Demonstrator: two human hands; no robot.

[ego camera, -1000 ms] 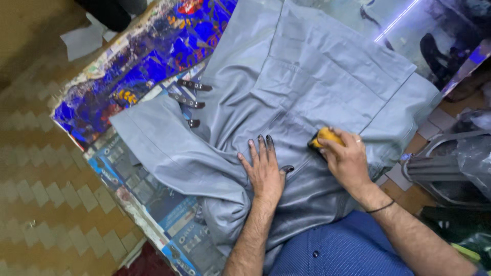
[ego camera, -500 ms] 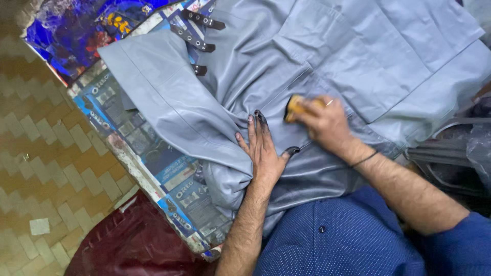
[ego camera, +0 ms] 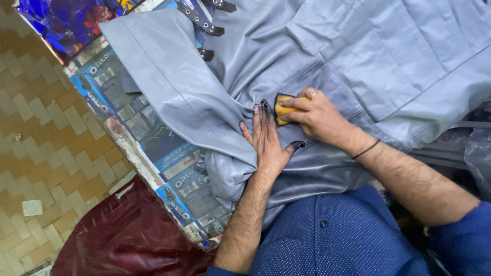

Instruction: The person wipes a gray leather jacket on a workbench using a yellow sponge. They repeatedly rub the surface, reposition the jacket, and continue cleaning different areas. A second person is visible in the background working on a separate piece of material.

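Right hand slid sponge toward left hand, fingers pinching; left fingers spread.

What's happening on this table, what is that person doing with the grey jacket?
A person leans over a grey leather-like jacket spread across a table. The left hand, fingertips stained dark, lies flat on the fabric, pinning it. The right hand presses a small yellow sponge against the jacket beside it. A dark red garment lies below the table edge.

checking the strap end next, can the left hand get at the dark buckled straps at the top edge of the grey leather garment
Probably yes. The left hand lies flat on the grey leather garment, holding nothing, and only bare garment lies between it and the dark buckled straps. It looks like a long reach, though.
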